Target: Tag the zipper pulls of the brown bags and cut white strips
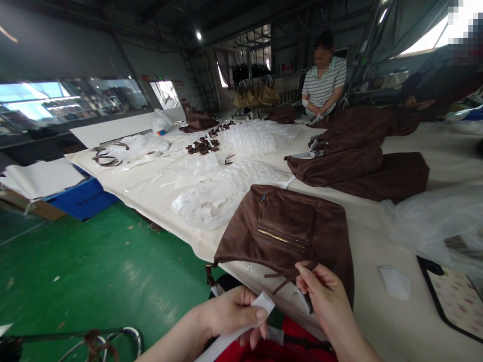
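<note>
Fingers curled, left hand pinches white strip, right hand pinches brown cord.

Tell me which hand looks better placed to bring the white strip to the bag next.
Probably the left hand: it holds the white strip. The right hand is nearer the brown bag, but it is pinching a thin brown strap.

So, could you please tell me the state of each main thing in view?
Left hand: closed on white strip
White strip: gripped near one end
Right hand: pinching brown cord
Brown bag: laid out flat
Gold zipper: appears closed
Phone: lying face down
Plastic at right: crumpled
Ceiling light: on
</note>
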The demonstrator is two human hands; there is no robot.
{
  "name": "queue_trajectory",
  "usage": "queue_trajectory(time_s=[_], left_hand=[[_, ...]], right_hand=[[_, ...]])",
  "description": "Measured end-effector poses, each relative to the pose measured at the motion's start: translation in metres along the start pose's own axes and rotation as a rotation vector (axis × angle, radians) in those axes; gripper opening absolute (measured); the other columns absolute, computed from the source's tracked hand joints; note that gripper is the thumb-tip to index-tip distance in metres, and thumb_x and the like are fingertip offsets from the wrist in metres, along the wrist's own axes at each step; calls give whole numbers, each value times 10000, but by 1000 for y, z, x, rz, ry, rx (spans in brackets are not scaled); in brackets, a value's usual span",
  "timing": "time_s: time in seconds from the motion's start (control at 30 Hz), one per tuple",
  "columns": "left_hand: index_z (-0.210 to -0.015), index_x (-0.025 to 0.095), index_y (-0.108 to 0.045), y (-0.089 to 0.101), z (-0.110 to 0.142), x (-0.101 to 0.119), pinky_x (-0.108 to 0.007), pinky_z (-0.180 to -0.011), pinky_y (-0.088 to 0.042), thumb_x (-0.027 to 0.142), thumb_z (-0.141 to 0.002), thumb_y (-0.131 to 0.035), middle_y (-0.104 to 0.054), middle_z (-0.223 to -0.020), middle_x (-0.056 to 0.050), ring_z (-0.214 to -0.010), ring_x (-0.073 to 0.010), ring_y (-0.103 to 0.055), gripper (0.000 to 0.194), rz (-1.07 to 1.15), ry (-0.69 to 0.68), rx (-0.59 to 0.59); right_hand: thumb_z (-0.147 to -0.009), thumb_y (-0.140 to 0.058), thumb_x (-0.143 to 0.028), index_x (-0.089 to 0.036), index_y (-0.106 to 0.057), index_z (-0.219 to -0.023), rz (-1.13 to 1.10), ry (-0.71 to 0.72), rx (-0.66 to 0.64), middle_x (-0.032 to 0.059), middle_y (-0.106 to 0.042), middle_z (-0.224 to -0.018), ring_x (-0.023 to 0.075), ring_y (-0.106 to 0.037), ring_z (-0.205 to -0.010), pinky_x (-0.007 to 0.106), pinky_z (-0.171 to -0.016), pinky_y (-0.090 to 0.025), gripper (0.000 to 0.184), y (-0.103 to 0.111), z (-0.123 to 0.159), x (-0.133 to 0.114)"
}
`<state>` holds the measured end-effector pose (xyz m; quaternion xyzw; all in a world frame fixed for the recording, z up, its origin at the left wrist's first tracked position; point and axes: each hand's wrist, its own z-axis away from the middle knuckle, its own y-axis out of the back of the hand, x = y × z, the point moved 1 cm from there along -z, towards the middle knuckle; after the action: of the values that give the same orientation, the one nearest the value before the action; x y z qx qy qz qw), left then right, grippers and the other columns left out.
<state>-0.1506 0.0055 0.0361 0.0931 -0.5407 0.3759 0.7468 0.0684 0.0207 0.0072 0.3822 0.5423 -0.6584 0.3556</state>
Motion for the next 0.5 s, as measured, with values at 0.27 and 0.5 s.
queue_trajectory(time_s=[0.27, 0.5], left_hand=[[-696, 95, -668, 9, -11, -12, -171, -308, -288, 686, -673, -688, -597, -497, -11, -319, -58, -435, 592, 151, 16, 102], [-796, 98, -688, 14, -11, -5, -172, -428, -338, 696, -752, -607, -595, -565, -5, -412, -53, -458, 606, -47, 7, 54]], right_hand=[[-714, -802, -328, -215, -746, -814, -2, 16, -123, -9, -599, -583, 100, -502, -521, 224, -498, -410, 161, 3, 3, 3], [-733, -777, -334, -213, -733, -754, 115, 12, -208, 12, -605, -776, 102, -498, -600, 227, -535, -413, 131, 7, 0, -3]])
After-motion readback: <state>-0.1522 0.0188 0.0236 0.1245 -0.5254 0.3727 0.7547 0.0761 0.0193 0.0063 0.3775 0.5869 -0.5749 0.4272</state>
